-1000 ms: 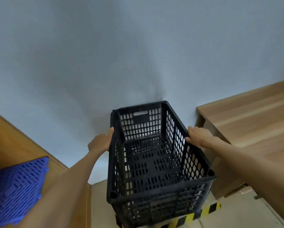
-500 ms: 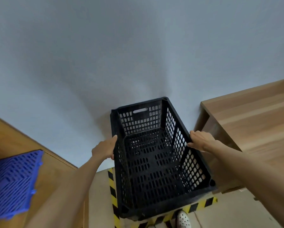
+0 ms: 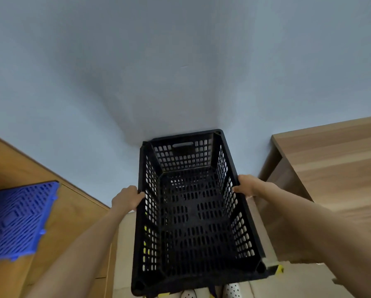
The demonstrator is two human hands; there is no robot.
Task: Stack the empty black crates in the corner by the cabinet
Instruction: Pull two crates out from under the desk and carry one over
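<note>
The person holds a black perforated crate (image 3: pixel 193 211) out in front, one hand on each long side. The left hand (image 3: pixel 126 197) is curled over the crate's left rim, fingers (image 3: pixel 140 195) hooked on the top edge, so that grip is closed on the crate; the right hand (image 3: pixel 248 187) clamps the right rim the same way, thumb side pressed to the outer wall. Between the two grips the crate's slotted floor is bare, with nothing inside it. Its far end, the one with the handle slot, points away from both hands toward the pale blue wall (image 3: pixel 180 72), in the gap between the two pieces of wooden furniture; whether it touches the wall I cannot tell. Out beyond the right grip stands a light wooden cabinet (image 3: pixel 330 164), its near corner close to the crate's right side. Out beyond the left grip, a darker wooden worktop (image 3: pixel 72 211) runs along the wall, and a blue plastic grid panel (image 3: pixel 18 220) lies flat on it, well apart from the crate. Below the hands, the floor (image 3: pixel 124 244) shows beige, with bits of yellow-and-black hazard tape (image 3: pixel 278 269) peeking past the crate's near right corner. Two white spotted shoes (image 3: pixel 231 290) show under the crate's near edge.
</note>
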